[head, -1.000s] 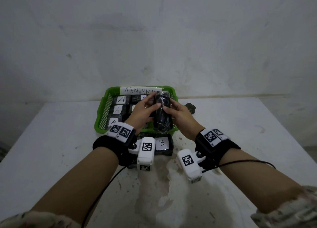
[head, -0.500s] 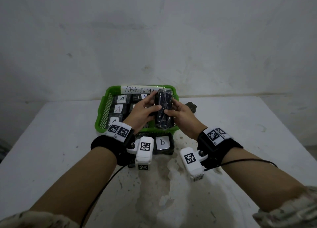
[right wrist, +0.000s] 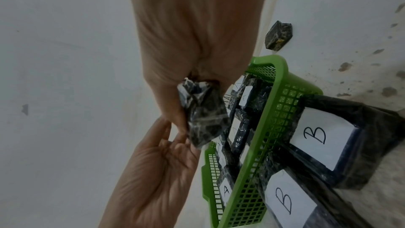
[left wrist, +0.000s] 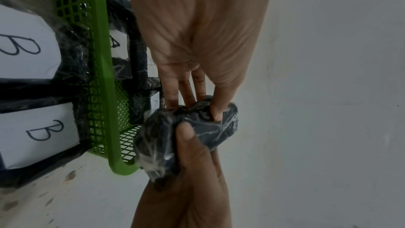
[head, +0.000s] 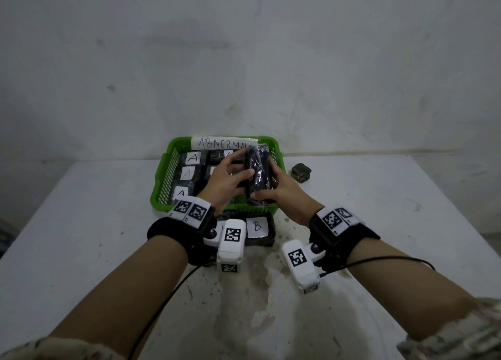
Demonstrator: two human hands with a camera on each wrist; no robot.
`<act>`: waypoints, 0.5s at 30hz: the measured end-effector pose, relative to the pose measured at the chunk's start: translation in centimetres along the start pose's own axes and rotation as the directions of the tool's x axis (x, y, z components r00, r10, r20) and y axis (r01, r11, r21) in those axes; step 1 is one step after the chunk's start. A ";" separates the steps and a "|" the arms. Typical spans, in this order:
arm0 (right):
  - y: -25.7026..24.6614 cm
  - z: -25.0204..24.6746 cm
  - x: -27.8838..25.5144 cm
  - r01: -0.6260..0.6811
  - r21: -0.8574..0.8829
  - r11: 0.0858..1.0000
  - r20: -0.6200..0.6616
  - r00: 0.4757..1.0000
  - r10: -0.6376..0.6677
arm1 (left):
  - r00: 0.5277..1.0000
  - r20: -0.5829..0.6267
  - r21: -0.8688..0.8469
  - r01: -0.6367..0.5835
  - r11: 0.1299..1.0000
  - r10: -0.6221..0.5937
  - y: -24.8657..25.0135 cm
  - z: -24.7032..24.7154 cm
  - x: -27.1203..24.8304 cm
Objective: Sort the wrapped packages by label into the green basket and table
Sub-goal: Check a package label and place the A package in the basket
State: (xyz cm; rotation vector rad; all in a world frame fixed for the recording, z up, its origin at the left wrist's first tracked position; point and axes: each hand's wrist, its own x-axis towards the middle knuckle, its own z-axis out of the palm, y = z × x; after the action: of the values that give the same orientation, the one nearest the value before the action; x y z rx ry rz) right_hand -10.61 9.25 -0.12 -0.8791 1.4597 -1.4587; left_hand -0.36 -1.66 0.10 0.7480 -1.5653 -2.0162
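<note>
Both hands hold one dark wrapped package (head: 257, 174) upright over the right side of the green basket (head: 162, 186). No label shows on it. My left hand (head: 230, 175) has its thumb across the package's front and its fingers behind. The right hand (head: 279, 191) grips its lower end from the right. In the left wrist view the left hand's fingertips (left wrist: 215, 112) press into the package (left wrist: 197, 127), and the right hand (left wrist: 190, 162) grips from below. In the right wrist view the right hand (right wrist: 175, 110) holds the package (right wrist: 201, 115) while the left hand (right wrist: 157, 162) touches it.
Several packages labelled A (head: 193, 157) lie in the basket, which bears an ABNORMAL sign (head: 223, 142). Packages labelled B (head: 257, 225) (right wrist: 317, 136) lie on the table against the basket's near wall. A small dark wrapped package (head: 301, 172) sits on the table right of the basket.
The held package has risen slightly and stands a little more upright. Both hands have shifted with it and kept their hold.
</note>
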 end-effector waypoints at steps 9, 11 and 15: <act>0.3 0.5 0.2 0.089 -0.014 0.996 -0.233 0.968 -0.090 | 0.998 -0.066 0.009 0.023 1.000 -0.022 -0.3 -0.2 -0.1; 0.4 0.7 0.4 0.083 -0.015 0.996 -0.260 0.962 -0.084 | 0.996 -0.068 -0.001 0.055 0.999 -0.054 -0.2 0.3 -0.2; 0.6 0.5 1.1 0.046 -0.073 0.996 -0.248 0.967 -0.063 | 0.996 -0.071 0.024 0.048 0.999 -0.046 0.0 0.9 -0.6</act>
State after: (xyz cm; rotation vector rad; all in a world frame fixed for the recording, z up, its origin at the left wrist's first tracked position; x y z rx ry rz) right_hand -10.48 8.06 -0.75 -0.8024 1.6898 -1.6157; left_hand -0.53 -0.67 0.35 0.8640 -1.5499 -1.9839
